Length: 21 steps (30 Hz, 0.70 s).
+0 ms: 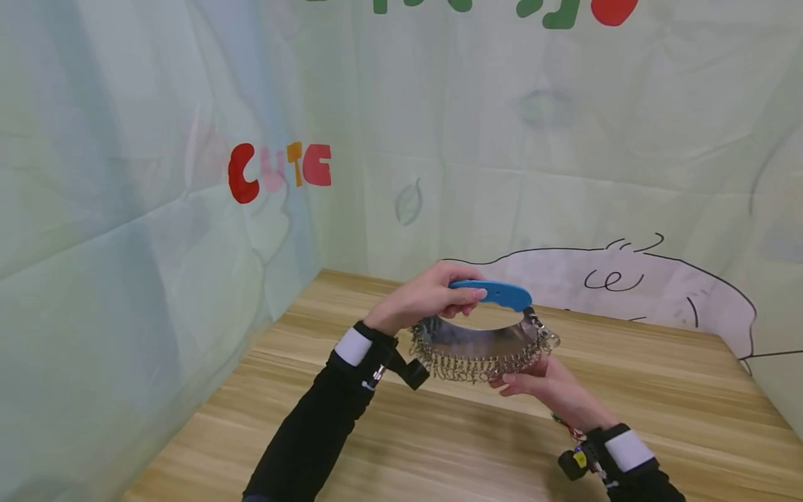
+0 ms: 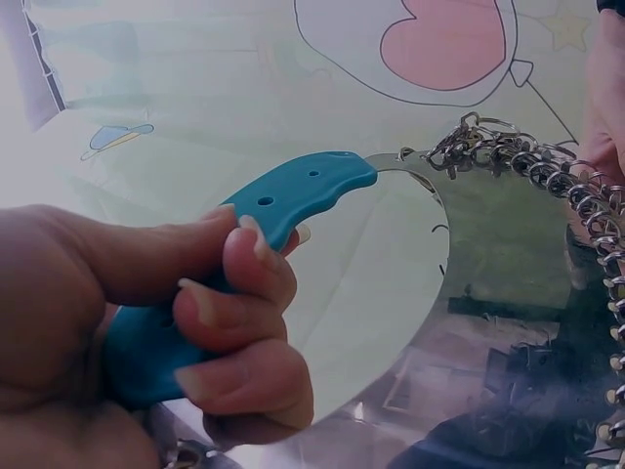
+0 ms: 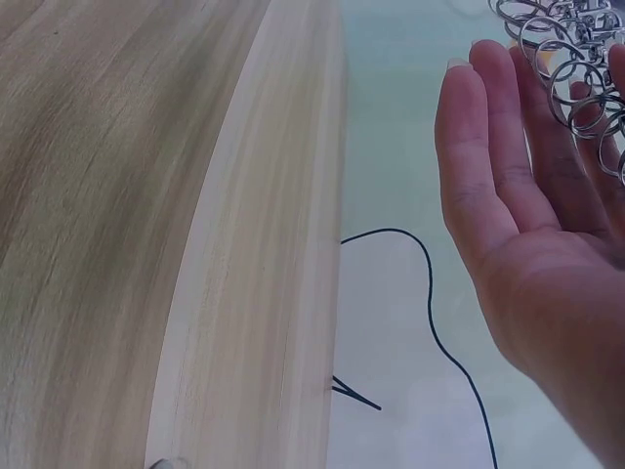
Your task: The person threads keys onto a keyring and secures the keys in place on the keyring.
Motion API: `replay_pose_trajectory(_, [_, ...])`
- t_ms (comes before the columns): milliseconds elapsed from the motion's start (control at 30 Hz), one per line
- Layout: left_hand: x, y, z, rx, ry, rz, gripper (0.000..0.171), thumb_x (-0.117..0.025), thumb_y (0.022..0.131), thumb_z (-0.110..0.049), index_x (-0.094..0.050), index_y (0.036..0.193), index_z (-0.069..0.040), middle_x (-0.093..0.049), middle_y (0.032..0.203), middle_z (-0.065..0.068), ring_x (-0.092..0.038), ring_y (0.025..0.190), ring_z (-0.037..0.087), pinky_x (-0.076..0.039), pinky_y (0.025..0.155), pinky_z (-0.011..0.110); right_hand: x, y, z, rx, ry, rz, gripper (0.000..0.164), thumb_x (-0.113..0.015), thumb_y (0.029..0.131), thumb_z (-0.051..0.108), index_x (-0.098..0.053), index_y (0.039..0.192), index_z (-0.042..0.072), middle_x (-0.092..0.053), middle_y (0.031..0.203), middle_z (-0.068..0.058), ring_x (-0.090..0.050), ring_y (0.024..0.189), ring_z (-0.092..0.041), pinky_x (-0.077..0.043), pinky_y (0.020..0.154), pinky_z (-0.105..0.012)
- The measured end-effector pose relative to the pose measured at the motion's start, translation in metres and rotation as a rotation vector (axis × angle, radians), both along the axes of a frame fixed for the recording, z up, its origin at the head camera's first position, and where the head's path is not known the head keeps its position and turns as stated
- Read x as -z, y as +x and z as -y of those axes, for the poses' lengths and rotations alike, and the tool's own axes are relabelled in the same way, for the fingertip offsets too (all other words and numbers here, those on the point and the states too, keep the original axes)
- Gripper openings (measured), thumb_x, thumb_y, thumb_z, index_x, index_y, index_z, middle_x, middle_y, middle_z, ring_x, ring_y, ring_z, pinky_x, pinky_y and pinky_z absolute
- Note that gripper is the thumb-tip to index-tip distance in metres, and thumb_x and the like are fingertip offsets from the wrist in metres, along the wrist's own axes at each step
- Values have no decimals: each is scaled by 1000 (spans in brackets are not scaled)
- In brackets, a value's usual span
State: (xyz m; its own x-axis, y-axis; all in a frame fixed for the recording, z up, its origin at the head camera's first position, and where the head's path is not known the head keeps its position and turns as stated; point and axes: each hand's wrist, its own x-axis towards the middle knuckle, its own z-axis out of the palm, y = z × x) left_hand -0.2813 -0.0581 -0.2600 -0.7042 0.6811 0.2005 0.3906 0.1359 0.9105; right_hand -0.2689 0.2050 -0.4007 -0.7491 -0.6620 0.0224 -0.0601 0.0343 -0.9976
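In the head view my left hand (image 1: 426,296) grips the blue handle (image 1: 505,295) of a crescent-shaped metal plate (image 1: 479,341). Its curved lower edge carries a fringe of many small metal rings (image 1: 483,368). The left wrist view shows thumb and fingers curled round the same handle (image 2: 322,186), with the shiny, reflective plate (image 2: 508,283) below. My right hand (image 1: 555,387) is under the right part of the ring fringe. Its fingers look mostly straight in the right wrist view, with rings (image 3: 566,68) at the fingertips; whether they touch is hard to tell.
Below the hands lies a wood-grain table (image 1: 414,446). A pale printed curtain (image 1: 564,167) hangs behind it and another pale printed sheet (image 1: 125,244) on the left. Camera straps (image 1: 360,348) circle both wrists.
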Motion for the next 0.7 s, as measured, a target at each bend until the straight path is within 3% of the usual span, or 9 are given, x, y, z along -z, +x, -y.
replay_pose_trajectory(333, [-1,1,-1,-10,0,14,15,-50,99,-12,-56,91,-2,-48,69,11,-32,52,16,-28,50,25,-2,1,-3,-33,-29,-14,30,-48,99,8,-55,128,11,-70,117,-3,-65,110,-15,-52,95,-35])
replay_pose_trajectory(533, [-1,1,-1,-17,-4,12,15,-50,99,-13,-56,92,-2,-49,67,4,-33,52,17,-29,50,25,-2,1,-3,-35,-33,-6,29,-48,99,8,-57,127,12,-70,117,-2,-65,110,-15,-51,95,-35])
replay_pose_trajectory(700, [-1,1,-1,-13,0,10,14,-50,99,-12,-57,94,-1,-49,69,9,-33,52,16,-29,50,25,-1,0,-3,-41,-46,-12,30,-47,99,7,-56,128,12,-70,118,-3,-65,110,-15,-52,95,-34])
